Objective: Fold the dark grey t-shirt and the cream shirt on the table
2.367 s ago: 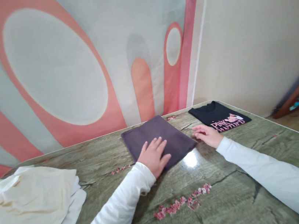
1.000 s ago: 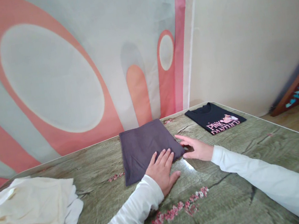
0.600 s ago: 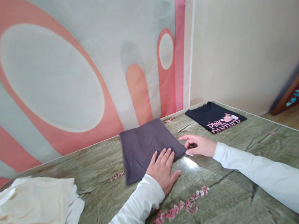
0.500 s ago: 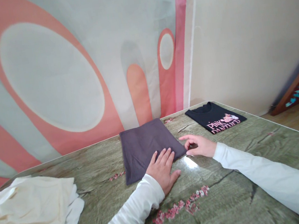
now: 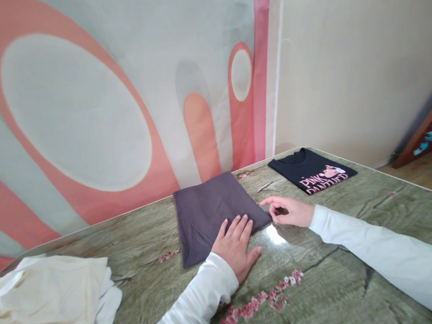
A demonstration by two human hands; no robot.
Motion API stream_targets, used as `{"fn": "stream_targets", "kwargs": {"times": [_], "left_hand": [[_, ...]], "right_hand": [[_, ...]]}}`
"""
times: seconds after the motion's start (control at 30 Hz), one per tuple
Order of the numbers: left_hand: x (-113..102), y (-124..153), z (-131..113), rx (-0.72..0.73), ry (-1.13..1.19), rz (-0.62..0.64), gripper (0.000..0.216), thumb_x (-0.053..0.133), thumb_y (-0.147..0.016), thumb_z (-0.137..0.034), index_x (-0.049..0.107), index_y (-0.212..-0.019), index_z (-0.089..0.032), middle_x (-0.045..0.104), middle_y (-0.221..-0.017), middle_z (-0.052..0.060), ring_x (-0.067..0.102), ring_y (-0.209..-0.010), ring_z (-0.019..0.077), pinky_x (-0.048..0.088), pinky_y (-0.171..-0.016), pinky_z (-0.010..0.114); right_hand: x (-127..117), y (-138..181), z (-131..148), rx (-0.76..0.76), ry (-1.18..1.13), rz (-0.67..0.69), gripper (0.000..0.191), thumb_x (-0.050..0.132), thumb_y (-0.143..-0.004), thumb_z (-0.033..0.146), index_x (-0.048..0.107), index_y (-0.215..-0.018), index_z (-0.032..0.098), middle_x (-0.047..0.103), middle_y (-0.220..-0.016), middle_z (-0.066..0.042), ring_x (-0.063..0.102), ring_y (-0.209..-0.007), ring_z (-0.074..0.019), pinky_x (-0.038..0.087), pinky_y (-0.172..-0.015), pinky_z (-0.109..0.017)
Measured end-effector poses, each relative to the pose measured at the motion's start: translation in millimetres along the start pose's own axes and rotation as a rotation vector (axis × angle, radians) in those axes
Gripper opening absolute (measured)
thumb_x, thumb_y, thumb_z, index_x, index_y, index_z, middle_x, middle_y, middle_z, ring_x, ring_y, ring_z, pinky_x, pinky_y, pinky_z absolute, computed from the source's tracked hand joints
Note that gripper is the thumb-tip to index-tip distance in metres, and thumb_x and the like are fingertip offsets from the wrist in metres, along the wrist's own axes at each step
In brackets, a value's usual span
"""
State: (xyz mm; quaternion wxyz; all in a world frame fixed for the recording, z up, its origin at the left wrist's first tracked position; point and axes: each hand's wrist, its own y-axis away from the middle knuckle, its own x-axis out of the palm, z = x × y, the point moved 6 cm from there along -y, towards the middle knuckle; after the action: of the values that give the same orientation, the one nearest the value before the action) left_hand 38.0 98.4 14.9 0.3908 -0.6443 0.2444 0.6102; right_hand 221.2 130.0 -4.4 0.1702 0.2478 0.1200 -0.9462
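At the far middle of the desk (image 5: 336, 274), close to the wall, a folded dark grey garment (image 5: 210, 206) lies flat. It is nearly square, with its sides running away from the person, so no long axis stands out. The left hand (image 5: 235, 242) rests spread and flat, palm down, holding nothing. Its fingers lie on the garment's near right part and its heel is on the desk. The right hand (image 5: 289, 211) sits just beside the garment's right near corner, fingers loosely curled and forefinger stretched towards the cloth edge. I cannot tell whether it pinches the cloth or only touches it. Both hands are at that same corner, the left on the cloth, the right off its side.

Further right, well apart, lies a folded black T-shirt (image 5: 311, 170) whose pink print is cut short by its fold. At the near left a heap of cream garments (image 5: 39, 310) runs out of the frame. The left palm hides the garment's near edge.
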Motion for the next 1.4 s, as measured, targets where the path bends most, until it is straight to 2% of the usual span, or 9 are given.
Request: {"fn": "stream_targets", "kwargs": {"times": [0.27, 0.4, 0.6, 0.83, 0.97, 1.07, 1.2, 1.4], "left_hand": [[-3.6, -6.1, -1.8, -0.028, 0.05, 0.012, 0.057, 0.023, -0.086, -0.053, 0.03, -0.132, -0.021, 0.033, -0.137, 0.006, 0.026, -0.126, 0.0226, 0.017, -0.103, 0.044], [-5.3, -17.9, -16.3, -0.029, 0.06, -0.031, 0.057, 0.024, -0.087, -0.051, 0.029, -0.133, -0.018, 0.031, -0.138, 0.008, 0.024, -0.127, 0.0223, 0.018, -0.103, 0.042], [3.5, -23.4, -30.3, 0.005, 0.088, -0.01, 0.061, 0.022, -0.087, -0.052, 0.027, -0.134, -0.014, 0.027, -0.14, 0.009, 0.021, -0.128, 0.0211, 0.017, -0.104, 0.042], [3.1, -21.8, -28.9, 0.005, 0.114, -0.01, 0.06, 0.024, -0.087, -0.051, 0.028, -0.134, -0.015, 0.028, -0.14, 0.009, 0.021, -0.128, 0.0214, 0.015, -0.104, 0.043], [1.3, -22.1, -29.2, 0.001, 0.138, -0.011, 0.058, 0.024, -0.087, -0.051, 0.031, -0.132, -0.015, 0.03, -0.139, 0.009, 0.022, -0.128, 0.0218, 0.016, -0.104, 0.043], [0.9, -22.3, -29.3, -0.008, 0.143, -0.009, 0.057, 0.025, -0.087, -0.051, 0.033, -0.131, -0.015, 0.033, -0.137, 0.009, 0.024, -0.127, 0.0223, 0.016, -0.104, 0.043], [1.0, -21.9, -29.9, -0.018, 0.141, -0.021, 0.059, 0.028, -0.086, -0.05, 0.031, -0.131, -0.013, 0.033, -0.137, 0.01, 0.024, -0.127, 0.0226, 0.015, -0.104, 0.043], [0.1, -20.9, -30.5, -0.014, 0.15, -0.024, 0.058, 0.028, -0.086, -0.05, 0.033, -0.131, -0.013, 0.034, -0.136, 0.01, 0.024, -0.127, 0.0224, 0.016, -0.104, 0.043]], "right_hand": [[0.6, -0.4, 3.0, -0.007, -0.019, -0.06, 0.047, 0.048, -0.068, 0.008, 0.044, -0.114, 0.015, 0.053, -0.078, 0.0, 0.052, -0.073, -0.0115, 0.042, -0.074, -0.03], [1.3, 0.1, 5.7, -0.006, -0.039, -0.055, 0.047, 0.049, -0.07, 0.01, 0.042, -0.116, 0.016, 0.054, -0.081, -0.001, 0.053, -0.074, -0.0116, 0.042, -0.076, -0.03], [3.3, 1.1, 7.2, -0.036, 0.004, -0.071, 0.052, 0.057, -0.067, 0.014, 0.041, -0.117, 0.017, 0.054, -0.081, 0.0, 0.054, -0.077, -0.0131, 0.042, -0.078, -0.031], [-0.2, 0.6, 3.8, -0.03, 0.117, -0.069, 0.046, 0.054, -0.069, 0.014, 0.044, -0.114, 0.016, 0.055, -0.074, 0.001, 0.054, -0.067, -0.012, 0.045, -0.069, -0.029], [-1.7, 3.2, 19.0, -0.142, 0.287, -0.189, 0.042, 0.048, -0.073, 0.012, 0.048, -0.114, 0.018, 0.057, -0.101, -0.007, 0.053, -0.093, -0.0174, 0.044, -0.081, -0.035], [10.9, 5.6, 30.5, -0.274, 0.487, -0.16, 0.044, 0.039, -0.077, 0.008, 0.049, -0.118, 0.02, 0.052, -0.118, -0.008, 0.046, -0.109, -0.0191, 0.038, -0.092, -0.041], [20.2, 7.6, 32.1, -0.32, 0.689, -0.115, 0.049, 0.034, -0.076, 0.005, 0.048, -0.122, 0.017, 0.049, -0.125, -0.008, 0.044, -0.113, -0.0194, 0.037, -0.095, -0.042], [16.1, 9.4, 32.2, -0.321, 0.757, -0.134, 0.049, 0.031, -0.079, 0.005, 0.048, -0.123, 0.017, 0.048, -0.127, -0.006, 0.041, -0.117, -0.0174, 0.037, -0.098, -0.04]]}}
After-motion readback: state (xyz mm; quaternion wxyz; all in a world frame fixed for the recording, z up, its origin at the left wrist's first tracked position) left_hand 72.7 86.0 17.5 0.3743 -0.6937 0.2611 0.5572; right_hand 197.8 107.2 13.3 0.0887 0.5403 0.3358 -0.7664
